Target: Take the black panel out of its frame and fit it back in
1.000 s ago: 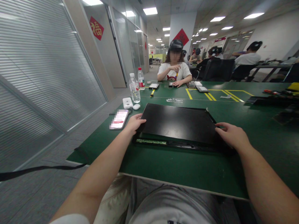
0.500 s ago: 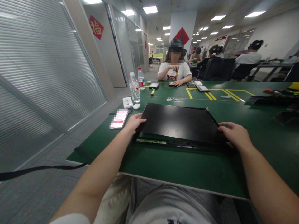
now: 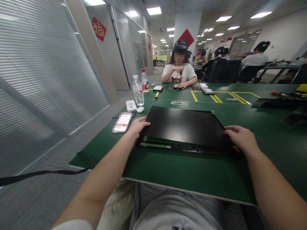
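A flat black display panel (image 3: pixel 182 124) lies tilted over a dark frame (image 3: pixel 192 149) on the green table. Its near edge stands a little off the frame, and a narrow green circuit board (image 3: pixel 154 145) shows in the gap. My left hand (image 3: pixel 139 126) grips the panel's left edge, thumb on top and the other fingers hidden beneath. At the right edge, my right hand (image 3: pixel 241 136) is closed with thumb and fingers on the panel's side. Whether those fingers also touch the frame I cannot tell.
Left of the panel lie a phone (image 3: pixel 122 122), a white case (image 3: pixel 130 105) and a small white rounded object (image 3: pixel 140 109). Two bottles (image 3: pixel 138 91) stand behind them. Across the green table (image 3: pixel 187 172) sits a person (image 3: pixel 179 68) with small drives in front. Dark parts (image 3: pixel 280 101) lie at right.
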The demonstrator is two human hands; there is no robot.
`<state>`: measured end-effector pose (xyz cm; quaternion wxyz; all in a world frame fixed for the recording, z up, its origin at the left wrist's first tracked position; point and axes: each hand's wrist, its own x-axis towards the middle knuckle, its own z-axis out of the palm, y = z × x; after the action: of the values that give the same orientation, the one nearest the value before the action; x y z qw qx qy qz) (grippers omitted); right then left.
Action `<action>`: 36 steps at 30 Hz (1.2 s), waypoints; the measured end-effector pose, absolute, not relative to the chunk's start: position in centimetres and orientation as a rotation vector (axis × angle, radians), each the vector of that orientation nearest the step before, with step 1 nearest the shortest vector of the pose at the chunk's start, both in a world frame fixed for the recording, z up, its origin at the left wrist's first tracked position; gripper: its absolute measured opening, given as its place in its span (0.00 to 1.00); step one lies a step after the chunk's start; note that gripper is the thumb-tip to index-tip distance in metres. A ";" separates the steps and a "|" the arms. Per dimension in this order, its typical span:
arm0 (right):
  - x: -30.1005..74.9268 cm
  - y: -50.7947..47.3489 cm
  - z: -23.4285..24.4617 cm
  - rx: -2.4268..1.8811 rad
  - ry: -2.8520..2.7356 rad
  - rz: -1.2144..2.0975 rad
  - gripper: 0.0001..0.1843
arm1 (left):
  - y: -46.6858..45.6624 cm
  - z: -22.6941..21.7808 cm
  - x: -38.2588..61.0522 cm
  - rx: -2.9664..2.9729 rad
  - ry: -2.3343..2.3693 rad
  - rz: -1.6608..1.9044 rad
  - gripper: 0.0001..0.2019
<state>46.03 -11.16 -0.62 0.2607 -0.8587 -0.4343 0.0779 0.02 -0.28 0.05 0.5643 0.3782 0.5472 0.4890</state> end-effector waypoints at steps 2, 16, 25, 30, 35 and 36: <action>46.2 -11.1 -0.8 -2.328 -1.190 0.198 0.22 | -0.2 0.0 0.0 0.891 1.282 1.156 0.29; 46.0 -11.1 -1.4 -2.382 -1.375 0.107 0.22 | -0.4 0.4 0.2 0.908 1.302 1.157 0.28; 45.8 -11.3 -0.7 -2.311 -1.207 0.200 0.17 | -0.7 0.6 0.4 0.877 1.325 1.163 0.26; 45.9 -11.3 -0.5 -2.250 -1.131 0.248 0.13 | -0.4 0.6 0.5 0.813 1.296 1.167 0.22; 46.1 -11.2 -0.7 -2.258 -1.109 0.255 0.13 | 0.0 0.5 0.5 0.757 1.304 1.213 0.19; 46.2 -11.1 -0.8 -2.255 -1.110 0.248 0.13 | 0.1 0.5 0.5 0.750 1.304 1.209 0.19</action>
<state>46.19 -11.14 -0.79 0.3033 -0.8508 -0.4188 0.0934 0.48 0.08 0.50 0.5695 0.3194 0.5555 0.5148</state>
